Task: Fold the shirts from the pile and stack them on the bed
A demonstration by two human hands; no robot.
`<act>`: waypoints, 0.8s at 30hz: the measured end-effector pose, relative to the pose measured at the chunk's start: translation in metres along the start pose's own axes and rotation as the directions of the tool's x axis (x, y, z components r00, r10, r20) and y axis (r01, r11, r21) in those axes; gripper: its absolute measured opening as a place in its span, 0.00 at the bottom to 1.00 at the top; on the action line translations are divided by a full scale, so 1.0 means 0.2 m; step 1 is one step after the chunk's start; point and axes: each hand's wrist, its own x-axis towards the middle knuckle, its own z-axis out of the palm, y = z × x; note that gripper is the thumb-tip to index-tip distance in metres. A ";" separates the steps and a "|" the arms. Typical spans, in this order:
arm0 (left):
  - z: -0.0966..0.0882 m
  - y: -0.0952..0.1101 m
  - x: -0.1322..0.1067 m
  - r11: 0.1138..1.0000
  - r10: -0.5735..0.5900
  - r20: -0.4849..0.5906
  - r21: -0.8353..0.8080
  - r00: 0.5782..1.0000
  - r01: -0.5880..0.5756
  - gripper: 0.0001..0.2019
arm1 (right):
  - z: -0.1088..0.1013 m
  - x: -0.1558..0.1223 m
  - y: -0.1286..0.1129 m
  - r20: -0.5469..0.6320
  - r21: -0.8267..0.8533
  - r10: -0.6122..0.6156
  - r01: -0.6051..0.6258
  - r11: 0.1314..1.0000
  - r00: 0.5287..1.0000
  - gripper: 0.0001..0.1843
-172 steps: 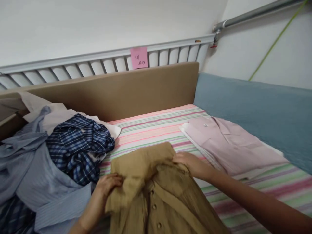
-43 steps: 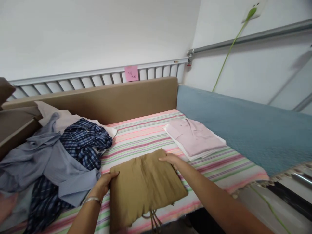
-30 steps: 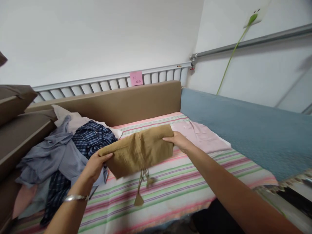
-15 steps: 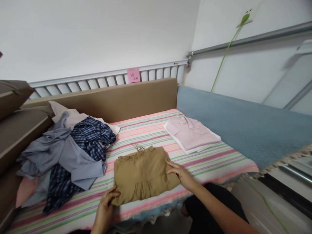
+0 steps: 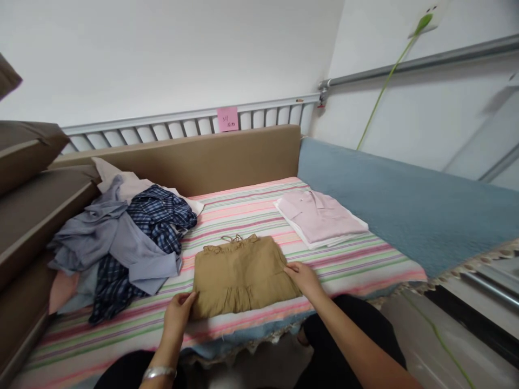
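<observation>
A folded tan garment (image 5: 239, 273) lies flat on the striped sheet (image 5: 357, 265) near the bed's front edge. My left hand (image 5: 179, 313) grips its near left corner, fingers curled on the cloth. My right hand (image 5: 302, 276) rests on its right edge, fingers laid over the fabric. A drawstring shows at the garment's far edge.
A folded pink shirt (image 5: 320, 216) on a white one lies to the right. A heap of unfolded clothes, blue plaid (image 5: 162, 216) and grey-blue (image 5: 101, 237), sits left. A tan headboard (image 5: 194, 159), blue padding (image 5: 405, 200) and brown cushions (image 5: 28, 189) bound the bed.
The tan garment was lifted, turned over and laid back down with the drawstring at the far side. Both hands now sit at its near corners.
</observation>
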 end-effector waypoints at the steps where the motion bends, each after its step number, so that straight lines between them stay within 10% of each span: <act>1: 0.00 0.00 0.00 1.000 -0.014 0.005 -0.011 1.000 0.014 0.25 | 0.00 0.00 -0.01 0.006 -0.012 0.002 -0.002 1.000 1.000 0.14; 11: -0.03 0.01 0.03 0.992 0.102 -0.091 0.085 0.991 -0.094 0.25 | -0.06 0.03 -0.14 0.026 -0.209 0.074 -0.067 0.976 0.997 0.12; 16: 0.01 0.00 0.11 0.981 0.063 0.115 0.178 0.991 -0.083 0.19 | -0.07 0.03 -0.17 -0.017 -0.224 0.069 -0.071 0.972 0.998 0.06; 24: 0.03 0.05 0.13 0.998 -0.038 0.096 0.056 0.995 0.033 0.18 | -0.07 0.05 -0.17 -0.019 -0.182 0.028 -0.031 0.983 0.999 0.09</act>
